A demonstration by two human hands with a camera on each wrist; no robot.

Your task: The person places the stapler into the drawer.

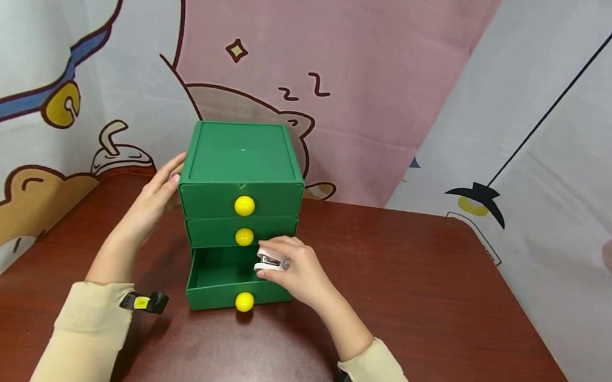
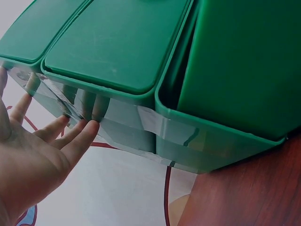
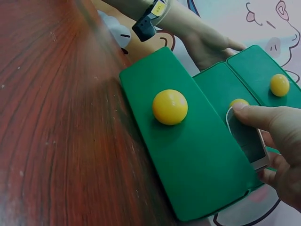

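A green drawer cabinet (image 1: 242,160) with round yellow knobs stands on the table, its bottom drawer (image 1: 213,296) pulled out. Over the right part of that drawer, my right hand (image 1: 302,270) pinches a small white and pale pink stapler (image 1: 270,261) between thumb and fingers. In the right wrist view the stapler (image 3: 248,139) appears just behind the drawer's front panel. My left hand (image 1: 150,208) is at the cabinet's left side. Its spread fingertips touch the side wall in the left wrist view, where the palm (image 2: 42,157) faces the cabinet.
The two upper drawers, the top one (image 1: 211,201) and the middle one (image 1: 213,231), are pushed in. A reddish-brown wooden table (image 1: 410,312) carries the cabinet. Behind it hangs a cartoon-printed cloth (image 1: 371,86). Both sleeves have a small black device at the cuff.
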